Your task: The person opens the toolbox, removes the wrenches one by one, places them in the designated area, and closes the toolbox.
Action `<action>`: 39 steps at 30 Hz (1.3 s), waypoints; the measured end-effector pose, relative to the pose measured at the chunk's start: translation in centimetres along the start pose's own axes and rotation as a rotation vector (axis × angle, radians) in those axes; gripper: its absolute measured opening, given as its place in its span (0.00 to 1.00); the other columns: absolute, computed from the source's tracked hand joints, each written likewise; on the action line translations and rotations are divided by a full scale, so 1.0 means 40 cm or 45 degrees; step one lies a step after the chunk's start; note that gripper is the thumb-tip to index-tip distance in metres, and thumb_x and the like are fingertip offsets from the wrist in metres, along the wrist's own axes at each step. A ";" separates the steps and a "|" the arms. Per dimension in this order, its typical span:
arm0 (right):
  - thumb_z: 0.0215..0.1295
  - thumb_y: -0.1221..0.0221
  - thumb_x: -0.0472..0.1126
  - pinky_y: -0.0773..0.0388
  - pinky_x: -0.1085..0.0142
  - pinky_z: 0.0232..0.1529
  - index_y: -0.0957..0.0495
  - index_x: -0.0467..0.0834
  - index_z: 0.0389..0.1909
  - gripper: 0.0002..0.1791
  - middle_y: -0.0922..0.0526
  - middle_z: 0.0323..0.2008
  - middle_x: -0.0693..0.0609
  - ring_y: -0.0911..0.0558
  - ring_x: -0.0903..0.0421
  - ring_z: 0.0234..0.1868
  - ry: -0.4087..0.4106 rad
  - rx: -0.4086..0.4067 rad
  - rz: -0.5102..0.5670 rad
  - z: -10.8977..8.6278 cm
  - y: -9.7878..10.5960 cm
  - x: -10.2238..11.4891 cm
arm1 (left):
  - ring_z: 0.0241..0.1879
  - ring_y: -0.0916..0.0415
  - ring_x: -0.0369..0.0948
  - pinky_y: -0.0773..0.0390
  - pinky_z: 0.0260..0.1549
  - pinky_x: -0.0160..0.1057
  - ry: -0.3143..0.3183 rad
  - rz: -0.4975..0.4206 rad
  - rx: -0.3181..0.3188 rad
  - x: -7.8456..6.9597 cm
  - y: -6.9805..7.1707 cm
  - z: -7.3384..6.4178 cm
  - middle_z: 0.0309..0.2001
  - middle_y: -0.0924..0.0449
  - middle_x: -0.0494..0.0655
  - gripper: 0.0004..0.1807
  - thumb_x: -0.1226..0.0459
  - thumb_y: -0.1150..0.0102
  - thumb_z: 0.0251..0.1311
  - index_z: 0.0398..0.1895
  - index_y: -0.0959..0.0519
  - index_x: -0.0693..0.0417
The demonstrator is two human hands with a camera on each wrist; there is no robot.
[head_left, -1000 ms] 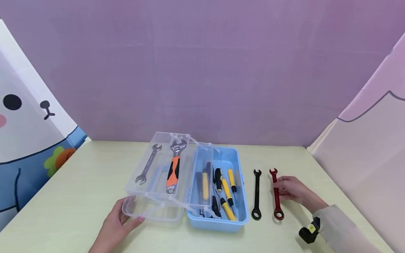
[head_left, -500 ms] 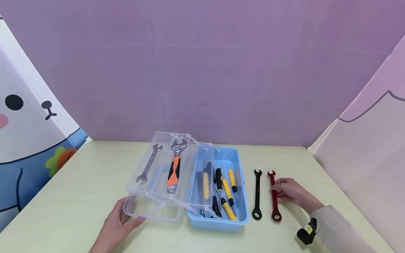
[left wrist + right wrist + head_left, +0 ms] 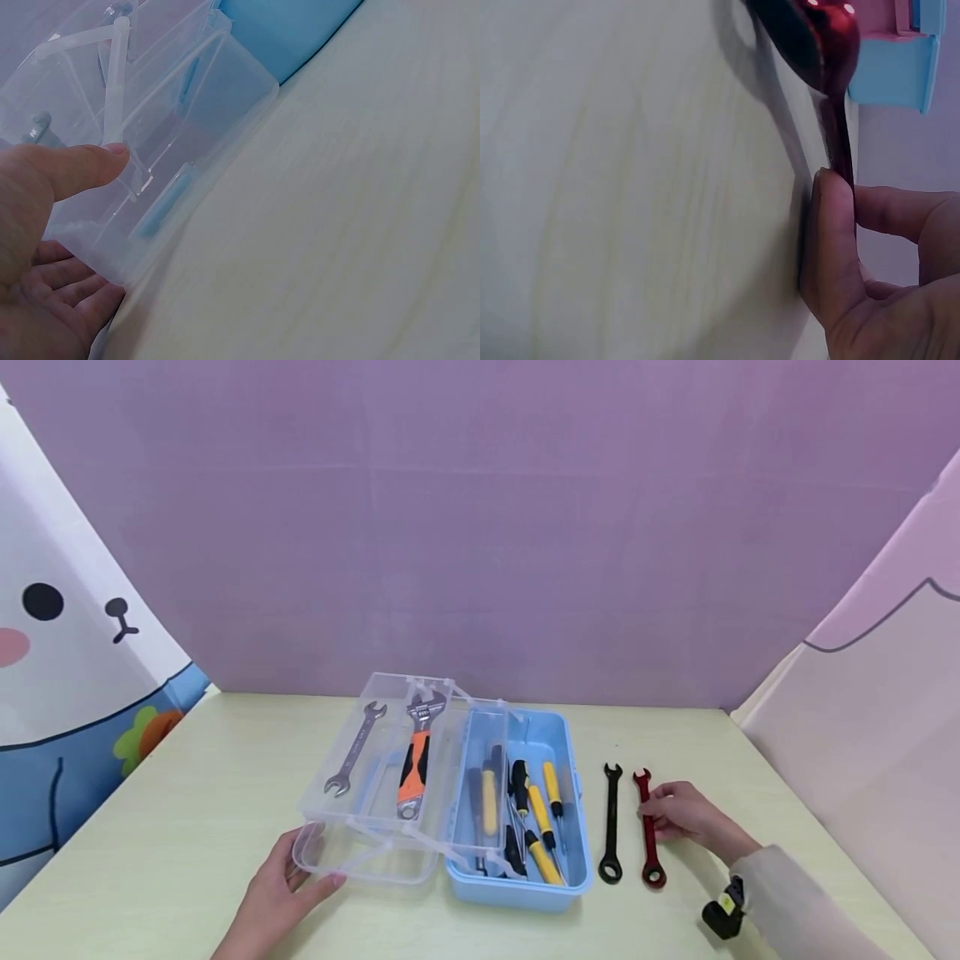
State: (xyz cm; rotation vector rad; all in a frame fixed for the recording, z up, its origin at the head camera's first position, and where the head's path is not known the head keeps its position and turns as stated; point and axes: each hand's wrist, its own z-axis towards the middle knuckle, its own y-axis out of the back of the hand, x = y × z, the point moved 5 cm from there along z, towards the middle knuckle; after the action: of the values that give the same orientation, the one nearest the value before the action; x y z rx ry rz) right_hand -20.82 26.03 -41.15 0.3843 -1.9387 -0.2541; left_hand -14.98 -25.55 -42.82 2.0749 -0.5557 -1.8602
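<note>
My right hand (image 3: 690,817) pinches a red combination wrench (image 3: 649,843) by its shaft, at or just above the table. In the right wrist view the wrench's ring end (image 3: 821,45) points away from the thumb and fingers. To its left lies a black combination wrench (image 3: 611,827). My left hand (image 3: 277,893) holds the near left corner of the clear plastic lid (image 3: 405,868), thumb on top and fingers below. That lid is swung open leftward from a blue toolbox (image 3: 517,893). On the clear upper tray lie a silver open-end wrench (image 3: 356,750) and an orange-handled adjustable wrench (image 3: 415,760).
Inside the blue box lie several screwdrivers with yellow or black handles (image 3: 542,814), some seen through clear plastic. A purple backdrop (image 3: 480,527) rises behind the pale table (image 3: 187,802). Cartoon-printed cloth (image 3: 75,693) hangs at the left.
The right hand has shifted slightly left with the red wrench, bringing it nearer the black wrench and a little straighter. The left hand stays at the lid.
</note>
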 end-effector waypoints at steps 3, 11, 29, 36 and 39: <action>0.60 0.43 0.30 0.19 0.73 0.21 0.30 0.34 0.33 0.06 0.23 0.19 0.53 0.23 0.64 0.17 -0.025 -0.030 -0.040 0.001 -0.001 0.003 | 0.66 0.39 0.62 0.28 0.60 0.46 0.000 0.005 -0.002 0.001 0.000 0.002 0.67 0.42 0.73 0.43 0.58 0.32 0.55 0.67 0.46 0.66; 0.58 0.40 0.32 0.19 0.71 0.19 0.29 0.35 0.25 0.07 0.26 0.15 0.52 0.24 0.62 0.13 -0.070 -0.079 -0.232 0.008 0.005 0.012 | 0.66 0.40 0.62 0.28 0.60 0.46 -0.002 -0.007 0.003 0.003 -0.001 0.004 0.67 0.42 0.72 0.44 0.58 0.32 0.55 0.67 0.47 0.66; 0.52 0.37 0.33 0.18 0.67 0.19 0.24 0.34 0.19 0.09 0.22 0.12 0.50 0.22 0.60 0.13 -0.118 -0.124 -0.535 0.008 0.020 0.041 | 0.66 0.40 0.62 0.28 0.60 0.46 -0.015 -0.015 -0.002 0.000 0.000 0.001 0.67 0.42 0.73 0.43 0.59 0.33 0.55 0.67 0.46 0.66; 0.51 0.37 0.33 0.17 0.67 0.20 0.25 0.34 0.19 0.08 0.21 0.13 0.49 0.21 0.60 0.13 -0.124 -0.134 -0.571 0.012 0.023 0.039 | 0.66 0.40 0.62 0.28 0.60 0.46 -0.005 -0.004 0.002 0.002 0.000 0.001 0.67 0.41 0.73 0.43 0.58 0.33 0.55 0.67 0.46 0.66; 0.51 0.36 0.33 0.17 0.67 0.20 0.25 0.34 0.19 0.08 0.21 0.13 0.49 0.21 0.60 0.13 -0.130 -0.134 -0.568 0.011 0.023 0.038 | 0.66 0.40 0.62 0.28 0.60 0.46 -0.010 -0.004 0.001 0.002 0.000 0.001 0.66 0.41 0.73 0.43 0.58 0.33 0.55 0.67 0.47 0.66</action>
State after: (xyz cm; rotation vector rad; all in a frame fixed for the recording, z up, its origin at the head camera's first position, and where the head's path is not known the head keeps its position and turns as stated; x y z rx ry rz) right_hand -21.89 26.28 -39.68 0.7449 -1.9109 -0.6731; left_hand -15.00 -25.60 -42.90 2.0708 -0.5553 -1.8705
